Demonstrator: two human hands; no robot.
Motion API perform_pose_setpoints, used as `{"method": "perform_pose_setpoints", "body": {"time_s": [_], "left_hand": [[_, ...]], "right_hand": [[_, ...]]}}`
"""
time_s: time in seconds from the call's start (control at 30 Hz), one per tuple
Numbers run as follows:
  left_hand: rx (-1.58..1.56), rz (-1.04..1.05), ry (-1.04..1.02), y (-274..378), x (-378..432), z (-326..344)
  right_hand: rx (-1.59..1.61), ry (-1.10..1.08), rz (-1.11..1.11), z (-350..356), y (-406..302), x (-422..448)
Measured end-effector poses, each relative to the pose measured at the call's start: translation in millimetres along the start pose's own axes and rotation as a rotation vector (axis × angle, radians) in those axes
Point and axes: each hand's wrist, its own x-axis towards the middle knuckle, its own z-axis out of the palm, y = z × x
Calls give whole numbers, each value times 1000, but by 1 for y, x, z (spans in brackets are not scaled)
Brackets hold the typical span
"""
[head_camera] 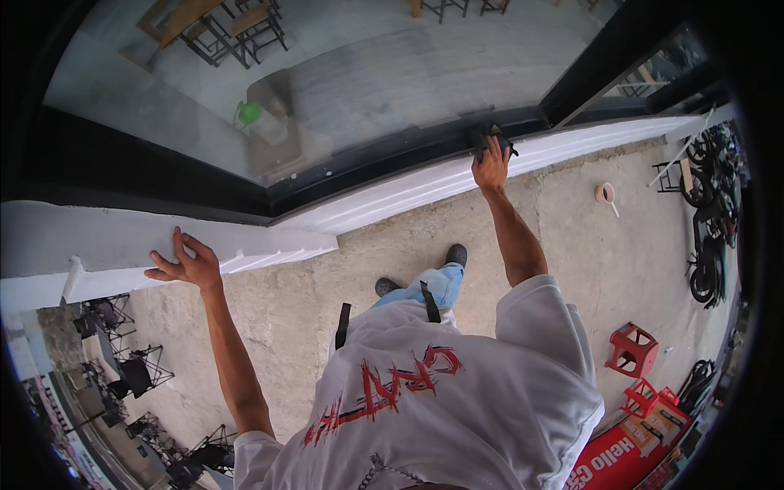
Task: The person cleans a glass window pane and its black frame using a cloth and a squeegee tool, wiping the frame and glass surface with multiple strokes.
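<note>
My right hand [491, 166] presses a bunched dark cloth [503, 142] onto the bottom rail of the black window frame [422, 147]. Some of the cloth shows past my fingertips, the rest lies under them. Above the rail rises a large glass pane [367, 86], with pale smudges and reflections on it. On the other side, my left hand [191, 262] has its fingers spread against the white-painted wall ledge [122, 239] and holds nothing. A few white specks dot the rail's left part.
A water dipper [605, 194] lies on the concrete floor [282, 318] at right. Farther out are parked motorcycles [710, 245] and red plastic stools [634, 350]. Dark folding chairs [138, 373] stand at lower left. Wooden tables [190, 18] and a green-and-white container [250, 114] show in the glass.
</note>
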Motion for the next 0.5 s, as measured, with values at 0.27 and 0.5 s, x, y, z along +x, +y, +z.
{"method": "perform_pose_setpoints", "body": {"time_s": [0.27,0.5], "left_hand": [[53,-36,-8,15,10,-3],[222,-77,-69,20,7,-18]], "right_hand": [[362,-73,-105,34,-167,-55],[350,-191,-377,3,-64,-17]]}}
